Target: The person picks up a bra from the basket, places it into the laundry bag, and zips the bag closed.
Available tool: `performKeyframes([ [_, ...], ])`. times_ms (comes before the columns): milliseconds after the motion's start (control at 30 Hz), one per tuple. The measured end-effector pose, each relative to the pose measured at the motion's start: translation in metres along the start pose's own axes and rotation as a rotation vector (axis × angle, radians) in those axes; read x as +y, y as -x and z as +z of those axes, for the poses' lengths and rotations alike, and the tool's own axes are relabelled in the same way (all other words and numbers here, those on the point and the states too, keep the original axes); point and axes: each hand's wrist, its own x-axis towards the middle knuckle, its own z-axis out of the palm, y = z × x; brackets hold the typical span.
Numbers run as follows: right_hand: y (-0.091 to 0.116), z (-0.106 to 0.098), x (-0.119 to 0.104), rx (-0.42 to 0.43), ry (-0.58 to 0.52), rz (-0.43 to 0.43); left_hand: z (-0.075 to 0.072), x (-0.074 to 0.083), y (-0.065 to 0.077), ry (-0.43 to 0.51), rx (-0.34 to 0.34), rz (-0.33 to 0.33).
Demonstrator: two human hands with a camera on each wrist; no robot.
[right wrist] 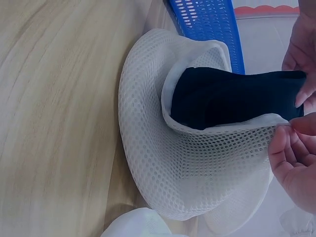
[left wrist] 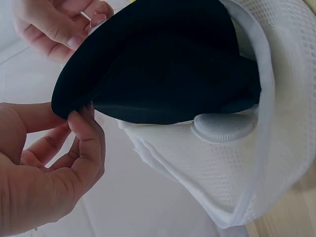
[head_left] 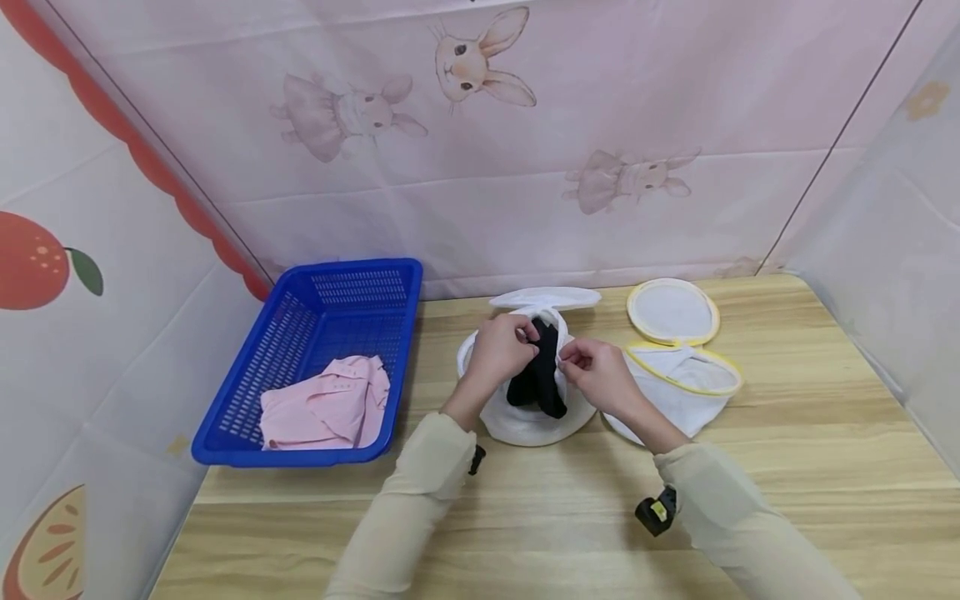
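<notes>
“Half done, would you say?”
“Roughly, I judge from here; the black cloth (left wrist: pixel 158 64) sits in the white mesh bag's (right wrist: pixel 148 103) mouth, seemingly not fully in; the left hand (head_left: pixel 501 346) pinches its edge, the right hand (head_left: pixel 602 379) the bag's rim (right wrist: pixel 222 129); the pink shirt (head_left: pixel 330 404) lies in the blue basket (head_left: pixel 406 354) (untouched).”
“And hidden?”
“The bag's depths; a pale oval (left wrist: pixel 224 127) beside the cloth puzzles me.”

Passage lies between the blue basket (head_left: pixel 352 333) and mesh bag (head_left: pixel 536 430); a yellow-rimmed bag (head_left: pixel 693 406) blocks the right.
</notes>
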Motion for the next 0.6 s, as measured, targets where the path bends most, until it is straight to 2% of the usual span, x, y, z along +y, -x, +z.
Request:
performKeyframes([
  [200,0.001,0.0,0.001,0.007,-0.01,0.012,0.007,0.005,-0.005,-0.026,0.015,0.044],
  [433,0.002,0.0,0.004,0.004,-0.037,-0.004,0.011,0.007,-0.009,-0.032,0.018,0.023],
  [600,0.003,0.0,0.004,-0.012,-0.049,0.019,0.014,0.008,-0.01,-0.007,0.006,0.023],
])
